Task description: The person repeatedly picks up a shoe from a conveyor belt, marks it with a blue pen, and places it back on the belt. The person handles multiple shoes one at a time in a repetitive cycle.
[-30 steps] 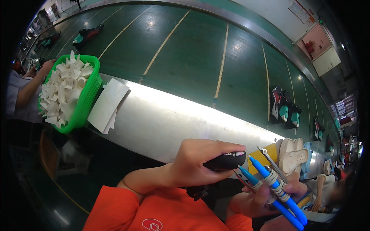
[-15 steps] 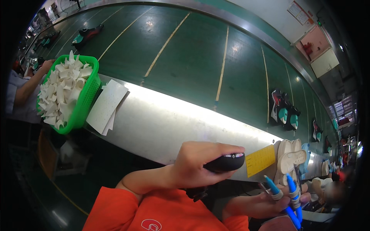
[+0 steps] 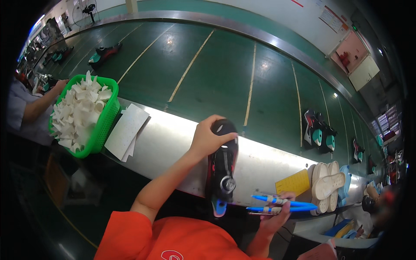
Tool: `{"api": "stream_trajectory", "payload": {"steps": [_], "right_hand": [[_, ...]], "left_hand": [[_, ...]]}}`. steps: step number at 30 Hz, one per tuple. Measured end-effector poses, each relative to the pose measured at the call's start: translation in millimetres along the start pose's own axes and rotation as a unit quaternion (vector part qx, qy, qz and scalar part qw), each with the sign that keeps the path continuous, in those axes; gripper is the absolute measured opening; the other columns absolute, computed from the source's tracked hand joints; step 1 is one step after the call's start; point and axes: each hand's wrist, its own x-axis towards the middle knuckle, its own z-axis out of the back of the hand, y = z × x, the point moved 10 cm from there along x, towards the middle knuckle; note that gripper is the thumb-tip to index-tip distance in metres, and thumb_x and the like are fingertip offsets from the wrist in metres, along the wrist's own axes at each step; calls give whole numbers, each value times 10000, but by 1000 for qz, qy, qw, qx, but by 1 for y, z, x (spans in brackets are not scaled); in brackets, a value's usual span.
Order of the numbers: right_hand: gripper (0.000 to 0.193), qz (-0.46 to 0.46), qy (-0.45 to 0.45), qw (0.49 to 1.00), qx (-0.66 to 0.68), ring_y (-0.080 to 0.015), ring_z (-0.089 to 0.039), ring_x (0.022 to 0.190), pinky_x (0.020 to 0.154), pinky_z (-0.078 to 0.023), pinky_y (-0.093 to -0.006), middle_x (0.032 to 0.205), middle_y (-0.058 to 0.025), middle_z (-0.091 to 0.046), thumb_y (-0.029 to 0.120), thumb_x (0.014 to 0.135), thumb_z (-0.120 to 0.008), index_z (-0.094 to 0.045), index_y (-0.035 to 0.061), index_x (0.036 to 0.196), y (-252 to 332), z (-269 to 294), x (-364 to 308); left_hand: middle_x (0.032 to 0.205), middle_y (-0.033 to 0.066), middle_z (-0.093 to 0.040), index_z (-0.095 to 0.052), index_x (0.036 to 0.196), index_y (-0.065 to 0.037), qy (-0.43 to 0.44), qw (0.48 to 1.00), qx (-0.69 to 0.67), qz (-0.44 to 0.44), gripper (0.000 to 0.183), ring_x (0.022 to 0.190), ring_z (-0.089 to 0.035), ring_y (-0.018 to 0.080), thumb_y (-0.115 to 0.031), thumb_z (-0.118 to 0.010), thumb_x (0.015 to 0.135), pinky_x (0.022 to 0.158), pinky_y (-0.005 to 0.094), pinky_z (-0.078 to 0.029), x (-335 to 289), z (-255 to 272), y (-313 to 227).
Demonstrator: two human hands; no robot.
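A black shoe [image 3: 222, 167] with red side accents, a round dial and a blue-and-pink near end is held lengthwise by its rounded far end in the left hand [image 3: 209, 138] over the silver metal desk [image 3: 164, 139], while blue pens [image 3: 300, 208] wrapped in pale bands lie sideways in the right hand [image 3: 277, 218].

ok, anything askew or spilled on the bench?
No spill visible. One cream sole looks askew: it lies crosswise over the lined-up cream soles, right of the yellow card.

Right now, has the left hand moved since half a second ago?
Yes: judged against the yellow card, the left hand has moved leftward and up, toward the green belt.
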Motion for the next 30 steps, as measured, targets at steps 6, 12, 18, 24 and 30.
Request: {"api": "stream_trajectory", "payload": {"steps": [6,12,18,24,30], "right_hand": [[259,-103,17,994,-11,-57,-409,411,288,-307,-183,735,-13,-404,340,891,-413,-421,86,843,-33,14,-11],[245,-109,-28,994,4,-67,-439,430,313,-324,-195,688,-28,-433,303,860,-431,-440,62,818,-37,37,-2],[215,-114,2,993,38,-85,-404,557,518,-362,-207,701,-21,-381,277,846,-436,-408,81,763,-26,29,5],[240,-39,38,997,50,-78,-370,499,457,-321,-200,613,-18,-363,273,840,-458,-384,77,723,2,24,4],[373,68,64,994,57,-69,-414,383,372,-322,-183,515,-33,-436,376,837,-561,-501,12,783,64,12,-7]], "left_hand": [[1331,243,-306,-544,1070,39,-27,950,310,-24,714,1296,-175,393,-479,-755,626,1048,454,-205,-14,9,46],[1396,183,-224,-360,1282,-51,-15,944,152,-292,742,1299,-238,324,-455,-659,735,1059,482,-192,-155,-1,-40],[1298,38,-356,-362,1235,-449,75,692,391,-603,569,1250,-349,195,-407,-643,742,1069,580,-65,-227,-65,-13],[1203,52,-515,-595,1068,-325,132,803,249,-525,387,1092,-537,257,-181,-679,719,908,434,-445,-192,-32,-71],[1196,158,-497,-553,1133,-129,221,925,83,-297,548,1136,-496,359,-187,-763,631,897,431,-449,-139,-20,-151]]}}
